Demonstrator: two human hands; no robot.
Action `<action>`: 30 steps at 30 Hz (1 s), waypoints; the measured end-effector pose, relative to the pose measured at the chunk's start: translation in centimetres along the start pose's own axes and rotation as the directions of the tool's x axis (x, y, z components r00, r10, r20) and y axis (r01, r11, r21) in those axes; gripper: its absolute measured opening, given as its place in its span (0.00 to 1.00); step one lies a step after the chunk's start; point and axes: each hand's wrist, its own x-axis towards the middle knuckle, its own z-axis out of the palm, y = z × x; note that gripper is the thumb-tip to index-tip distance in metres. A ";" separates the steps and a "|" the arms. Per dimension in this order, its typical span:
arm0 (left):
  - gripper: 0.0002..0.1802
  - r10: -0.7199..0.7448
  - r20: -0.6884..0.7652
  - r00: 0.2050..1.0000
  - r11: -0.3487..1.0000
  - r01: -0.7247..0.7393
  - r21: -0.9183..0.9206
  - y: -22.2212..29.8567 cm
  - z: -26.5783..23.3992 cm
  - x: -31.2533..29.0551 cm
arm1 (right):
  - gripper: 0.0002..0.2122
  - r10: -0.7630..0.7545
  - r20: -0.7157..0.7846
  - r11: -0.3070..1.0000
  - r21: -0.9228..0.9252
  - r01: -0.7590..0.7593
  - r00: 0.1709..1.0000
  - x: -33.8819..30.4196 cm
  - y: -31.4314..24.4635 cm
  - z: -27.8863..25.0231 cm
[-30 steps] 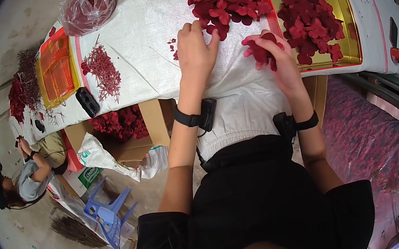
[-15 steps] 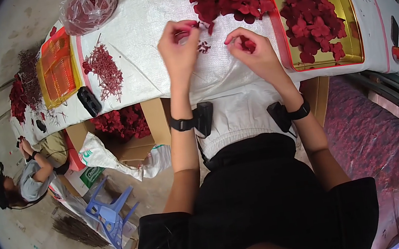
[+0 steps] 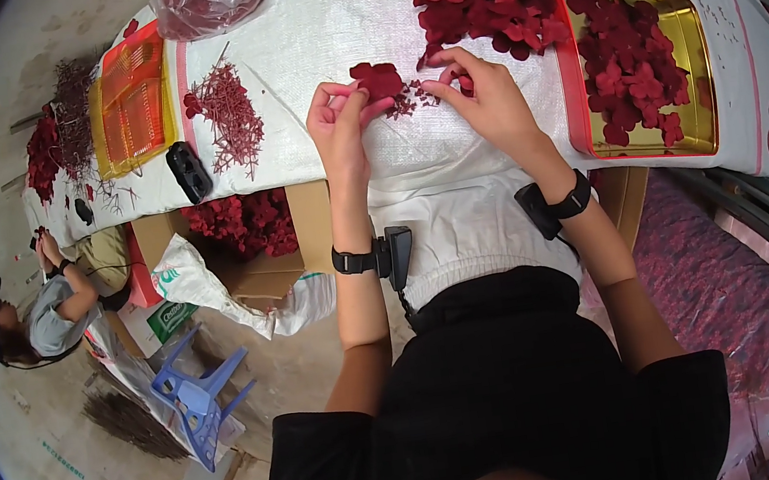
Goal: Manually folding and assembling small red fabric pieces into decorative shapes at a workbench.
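My left hand (image 3: 341, 134) pinches a dark red artificial flower petal piece (image 3: 378, 81) between thumb and fingers, holding it flat above the white table cover. My right hand (image 3: 491, 102) is curled, with dark red flower pieces (image 3: 465, 85) tucked in its fingers. Its index fingertip reaches the near left edge of a loose pile of dark red flowers (image 3: 495, 7). Thumb and index stand a little apart. Between the hands, tiny dark red bits (image 3: 402, 102) are scattered on the cover. Right of the pile stands a red-rimmed gold tin (image 3: 699, 101) holding more flowers.
Left on the table lie a heap of red stems (image 3: 230, 115), a black device (image 3: 188, 172), an orange-and-yellow tray (image 3: 131, 108) and a plastic bag (image 3: 213, 5). Below is a cardboard box (image 3: 309, 221) of flowers. A blue stool (image 3: 196, 396) and another person (image 3: 49, 308) are at left.
The view has shifted, so the table things sit further right. My left hand has turned, and its flower piece now shows flat. My right hand has reached up to the pile's edge.
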 end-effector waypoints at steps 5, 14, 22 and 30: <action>0.08 -0.004 0.017 1.000 0.999 0.005 -0.047 0.4 0.7 -0.5 | 0.13 0.011 -0.028 0.999 -0.033 -0.012 1.000 0.0 0.0 0.0; 0.17 0.119 -0.033 0.992 0.979 -0.112 0.171 0.5 0.9 -0.9 | 0.07 -0.202 0.032 0.921 -0.333 0.201 0.979 0.2 0.2 -1.1; 0.18 0.089 -0.070 0.994 0.978 -0.074 0.194 0.4 1.9 -1.7 | 0.05 -0.160 0.029 0.920 -0.357 0.160 0.987 0.0 0.0 -1.2; 0.09 0.016 -0.053 0.998 0.991 -0.009 0.137 0.4 3.1 -2.1 | 0.05 -0.217 -0.084 0.966 0.125 0.226 0.973 -1.3 -4.0 -1.9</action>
